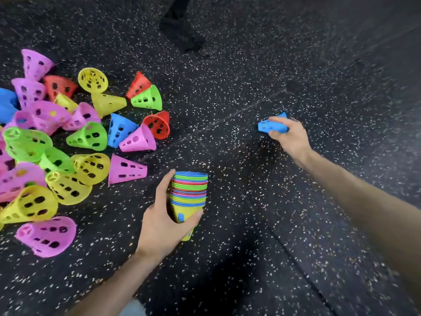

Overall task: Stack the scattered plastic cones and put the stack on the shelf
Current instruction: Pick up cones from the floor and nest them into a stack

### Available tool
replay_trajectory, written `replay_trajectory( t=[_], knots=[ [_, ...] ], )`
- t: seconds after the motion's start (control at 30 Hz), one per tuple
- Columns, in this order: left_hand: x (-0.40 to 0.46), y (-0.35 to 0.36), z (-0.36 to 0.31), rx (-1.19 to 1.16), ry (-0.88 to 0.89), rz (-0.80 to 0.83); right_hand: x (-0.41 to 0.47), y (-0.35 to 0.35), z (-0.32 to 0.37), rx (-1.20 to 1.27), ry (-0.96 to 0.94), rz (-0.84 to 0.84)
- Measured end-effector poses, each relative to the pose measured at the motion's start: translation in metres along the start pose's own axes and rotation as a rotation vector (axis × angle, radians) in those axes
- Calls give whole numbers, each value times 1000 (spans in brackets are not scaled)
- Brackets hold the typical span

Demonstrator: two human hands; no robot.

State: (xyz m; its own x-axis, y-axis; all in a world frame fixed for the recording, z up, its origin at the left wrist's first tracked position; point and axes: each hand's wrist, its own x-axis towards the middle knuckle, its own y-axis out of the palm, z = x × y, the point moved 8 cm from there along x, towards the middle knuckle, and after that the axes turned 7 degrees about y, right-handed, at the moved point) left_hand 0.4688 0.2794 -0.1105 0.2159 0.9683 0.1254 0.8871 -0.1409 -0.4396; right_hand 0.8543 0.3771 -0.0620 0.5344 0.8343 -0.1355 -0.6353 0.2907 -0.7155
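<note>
- Both hands were busy: the left hand (163, 218) gripped the nested stack of multicoloured perforated plastic cones (189, 197), thumb up one side and fingers curled round the yellow bottom cone; the right hand (290, 135) was clamped around a single blue perforated plastic cone (271, 126), its narrow end pointing toward nine o'clock.
- Beneath everything lay the black rubber floor flecked with white (296, 224), filling the whole view.
- Spread from about eight to ten o'clock of the stack was the loose heap of scattered pink, yellow, green, red and blue plastic cones (57, 144), lying on their sides and overlapping one another.
- A dark blurred shape (180, 26) stood at twelve o'clock, far from the hands; what it was could not be told.
- The held stack sat near the centre, rims uppermost, well apart from the blue cone at its two o'clock.
- Nearest the stack from the heap was a pink perforated cone (126, 168), at its ten o'clock, on its side.
- Behind that one, a red perforated cone (158, 125) lay with its open mouth facing the camera.
</note>
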Motion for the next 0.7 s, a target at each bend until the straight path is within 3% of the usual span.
replay_trajectory(
  t=[0.13, 0.27, 0.43, 0.7],
  knots=[
    [0, 0, -1, -16, -10, 12, 4, 2, -16, 89, 106, -132],
    [0, 2, -2, -21, -34, 23, -33, 3, 6, 196, 50, -238],
    [-3, -3, -18, 49, -59, 56, -116, 24, 65, 334, -94, -35],
    [-23, -50, -74, 227, 15, 181, -206, 20, 134, 237, -285, 211]
  ],
)
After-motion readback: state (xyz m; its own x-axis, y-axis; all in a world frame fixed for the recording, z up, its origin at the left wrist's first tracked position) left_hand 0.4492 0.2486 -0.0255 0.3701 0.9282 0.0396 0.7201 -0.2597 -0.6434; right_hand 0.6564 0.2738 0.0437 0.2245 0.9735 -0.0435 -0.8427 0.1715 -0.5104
